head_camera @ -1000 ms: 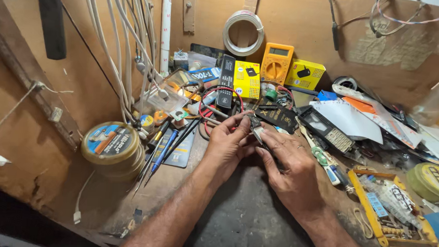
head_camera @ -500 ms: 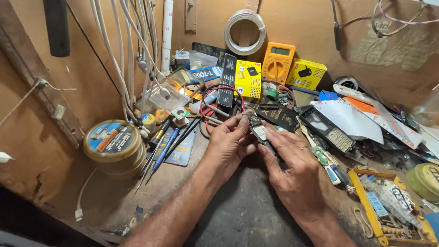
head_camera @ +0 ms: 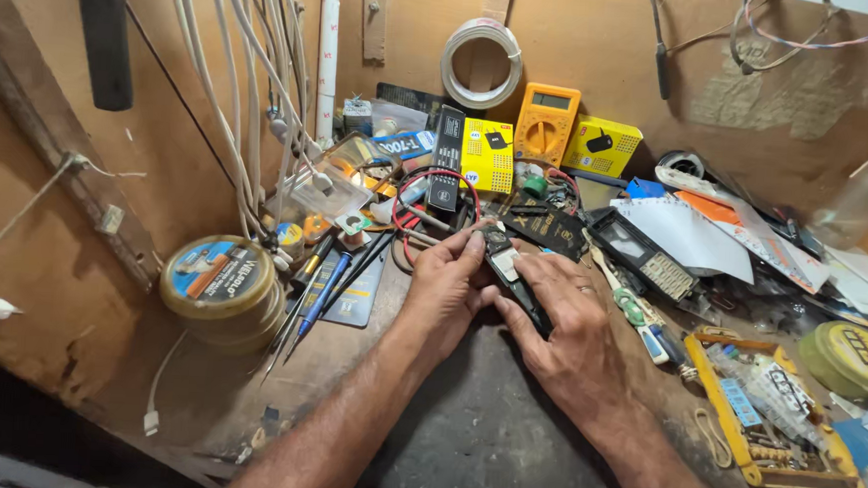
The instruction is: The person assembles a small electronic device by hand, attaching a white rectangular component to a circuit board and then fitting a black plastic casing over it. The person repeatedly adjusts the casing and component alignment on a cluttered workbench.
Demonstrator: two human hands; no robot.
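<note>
I have a small black phone (head_camera: pixel 513 278) between both my hands, lying slantwise over the dark middle of the workbench (head_camera: pixel 463 444), its upper end pointing away from me. My left hand (head_camera: pixel 447 284) sits at the upper end, fingers curled together with the tips pressed on the top of the phone. My right hand (head_camera: pixel 573 331) covers the lower end, fingers closed around it from the right side, thumb on the face near a pale patch there. Just beyond my fingertips lie red and black wires (head_camera: pixel 426 209) in a loop, and past them a long black remote (head_camera: pixel 445 158) leans against a yellow box (head_camera: pixel 488 156). An orange meter (head_camera: pixel 546 123) stands against the back wall beside a second yellow box (head_camera: pixel 602 147), with a roll of white tape (head_camera: pixel 481 63) hanging above. To my left, a round tin with a colourful lid (head_camera: pixel 219 287) rests near the edge of the bench, and a blue pen (head_camera: pixel 324 293) and thin tools lie between it and my left wrist. To my right is a yellow tray of small parts (head_camera: pixel 756 419), and beyond it a green tin (head_camera: pixel 852 360). White cables (head_camera: pixel 233 105) hang down the wall at upper left.
</note>
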